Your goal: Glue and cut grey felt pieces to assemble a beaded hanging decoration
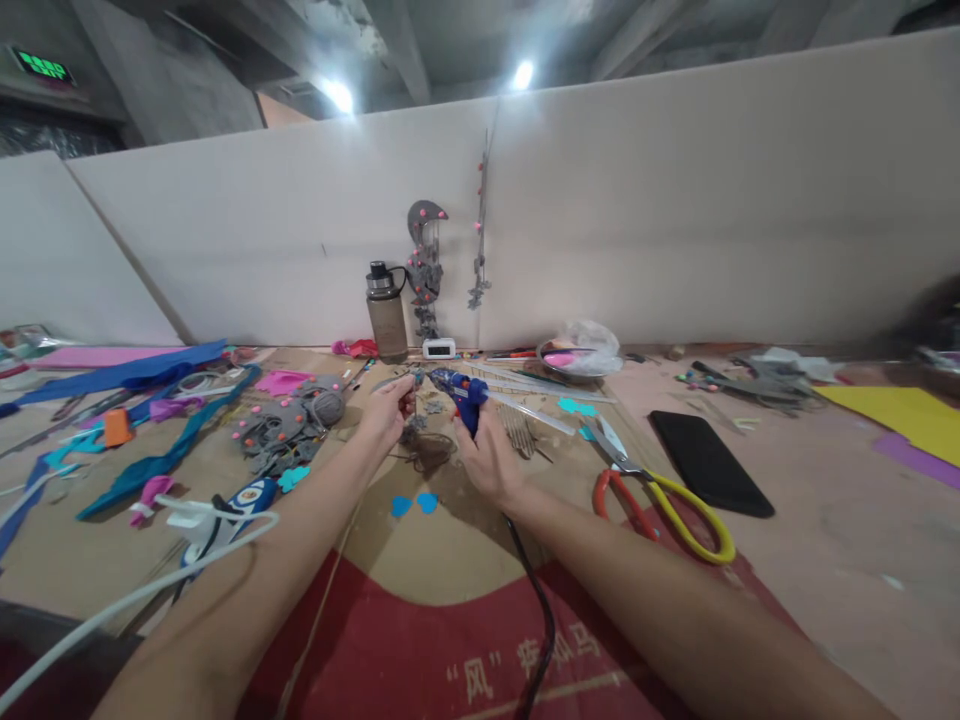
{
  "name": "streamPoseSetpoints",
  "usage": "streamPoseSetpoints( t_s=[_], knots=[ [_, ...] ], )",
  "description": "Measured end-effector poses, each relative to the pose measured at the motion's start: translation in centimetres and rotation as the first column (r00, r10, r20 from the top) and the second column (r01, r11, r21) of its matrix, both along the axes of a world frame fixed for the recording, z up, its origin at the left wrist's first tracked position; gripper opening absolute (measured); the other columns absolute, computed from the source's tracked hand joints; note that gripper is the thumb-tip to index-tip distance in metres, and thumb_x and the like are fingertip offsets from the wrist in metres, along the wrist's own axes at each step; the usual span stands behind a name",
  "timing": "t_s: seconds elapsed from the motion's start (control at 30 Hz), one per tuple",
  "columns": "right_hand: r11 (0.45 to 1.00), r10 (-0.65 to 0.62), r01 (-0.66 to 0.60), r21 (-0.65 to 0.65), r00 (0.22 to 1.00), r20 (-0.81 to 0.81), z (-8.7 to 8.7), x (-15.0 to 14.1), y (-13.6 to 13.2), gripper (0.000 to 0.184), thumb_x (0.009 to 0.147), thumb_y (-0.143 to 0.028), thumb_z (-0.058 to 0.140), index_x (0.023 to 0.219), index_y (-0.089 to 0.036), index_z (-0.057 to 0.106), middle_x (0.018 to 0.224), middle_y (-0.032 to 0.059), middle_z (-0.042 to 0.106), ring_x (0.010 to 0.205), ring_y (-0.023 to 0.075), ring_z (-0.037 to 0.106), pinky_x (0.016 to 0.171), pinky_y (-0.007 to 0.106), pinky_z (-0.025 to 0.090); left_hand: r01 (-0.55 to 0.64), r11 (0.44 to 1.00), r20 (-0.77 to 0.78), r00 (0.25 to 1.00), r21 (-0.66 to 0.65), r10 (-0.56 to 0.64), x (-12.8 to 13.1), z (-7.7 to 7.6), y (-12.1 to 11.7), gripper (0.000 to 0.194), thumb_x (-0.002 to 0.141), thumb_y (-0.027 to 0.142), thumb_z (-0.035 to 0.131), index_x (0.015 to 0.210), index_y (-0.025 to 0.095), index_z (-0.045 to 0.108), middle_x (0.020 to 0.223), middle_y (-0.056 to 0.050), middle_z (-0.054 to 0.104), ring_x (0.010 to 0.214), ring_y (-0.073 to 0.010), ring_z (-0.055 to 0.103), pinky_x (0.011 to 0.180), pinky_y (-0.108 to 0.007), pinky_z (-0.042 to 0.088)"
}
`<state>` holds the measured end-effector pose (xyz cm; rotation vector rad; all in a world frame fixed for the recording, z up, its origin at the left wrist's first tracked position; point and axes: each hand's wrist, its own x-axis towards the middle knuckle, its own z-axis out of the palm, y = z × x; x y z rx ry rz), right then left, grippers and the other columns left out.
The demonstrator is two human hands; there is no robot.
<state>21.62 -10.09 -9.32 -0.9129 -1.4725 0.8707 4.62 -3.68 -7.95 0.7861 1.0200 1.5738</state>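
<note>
My right hand (487, 455) is wrapped round a blue glue gun (461, 392) whose nozzle points left; its black cord (536, 590) trails back toward me. My left hand (386, 410) pinches a small grey piece (415, 380) just in front of the nozzle, with thin threads and grey bits (424, 445) hanging below it. Two small blue heart shapes (414, 504) lie on the cardboard beneath my hands.
Scissors with red and yellow handles (652, 495) and a black phone (709, 462) lie to the right. A water bottle (385, 315), a hanging grey moon ornament (425, 265) and a bowl (574, 360) stand by the white partition. Blue strips and grey felt pieces (289, 425) lie at left.
</note>
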Motion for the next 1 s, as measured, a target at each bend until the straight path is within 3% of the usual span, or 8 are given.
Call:
streamPoseSetpoints(
  t_s=[0.13, 0.27, 0.53, 1.0],
  knots=[
    [0.984, -0.141, 0.124, 0.126, 0.981, 0.136, 0.0, -0.3, 0.3, 0.029, 0.082, -0.025, 0.050, 0.105, -0.010, 0.060, 0.102, 0.0133, 0.064, 0.097, 0.0194, 0.060, 0.095, 0.036, 0.044, 0.006, 1.000, 0.031, 1.000, -0.022, -0.006, 0.4, 0.2, -0.1, 0.029, 0.052, 0.029, 0.082, 0.067, 0.012, 0.063, 0.057, 0.001, 0.058, 0.045, -0.0042, 0.046, 0.041, -0.016, 0.033],
    [0.969, -0.204, 0.151, 0.198, 0.935, 0.289, -0.4, -0.3, 0.8, 0.032, 0.085, -0.027, 0.045, 0.113, -0.013, 0.053, 0.101, 0.0138, 0.062, 0.094, 0.0254, 0.059, 0.091, 0.044, 0.045, -0.014, 0.999, 0.034, 0.999, -0.043, 0.016, 0.7, 0.2, 0.2, 0.028, 0.054, 0.028, 0.082, 0.067, 0.012, 0.063, 0.058, 0.000, 0.060, 0.045, -0.0044, 0.047, 0.043, -0.017, 0.035],
    [0.976, -0.196, 0.153, 0.155, 0.927, 0.321, -0.4, -0.1, 1.0, 0.031, 0.086, -0.029, 0.042, 0.113, -0.016, 0.050, 0.097, 0.0125, 0.060, 0.084, 0.0250, 0.058, 0.086, 0.045, 0.045, -0.005, 0.999, 0.042, 0.999, -0.049, 0.007, 1.6, 0.4, 0.3, 0.022, 0.056, 0.024, 0.080, 0.065, 0.012, 0.064, 0.061, -0.001, 0.062, 0.047, -0.0045, 0.046, 0.044, -0.017, 0.036],
    [0.987, -0.153, 0.130, 0.092, 0.938, 0.310, 0.0, 0.1, 0.6, 0.030, 0.086, -0.028, 0.041, 0.112, -0.017, 0.048, 0.098, 0.0129, 0.059, 0.087, 0.0256, 0.057, 0.085, 0.044, 0.045, -0.024, 1.000, -0.022, 0.999, 0.013, 0.024, 2.0, 0.1, 0.3, 0.019, 0.055, 0.024, 0.079, 0.060, 0.012, 0.065, 0.057, -0.001, 0.060, 0.049, -0.0064, 0.045, 0.048, -0.021, 0.032]
  ],
)
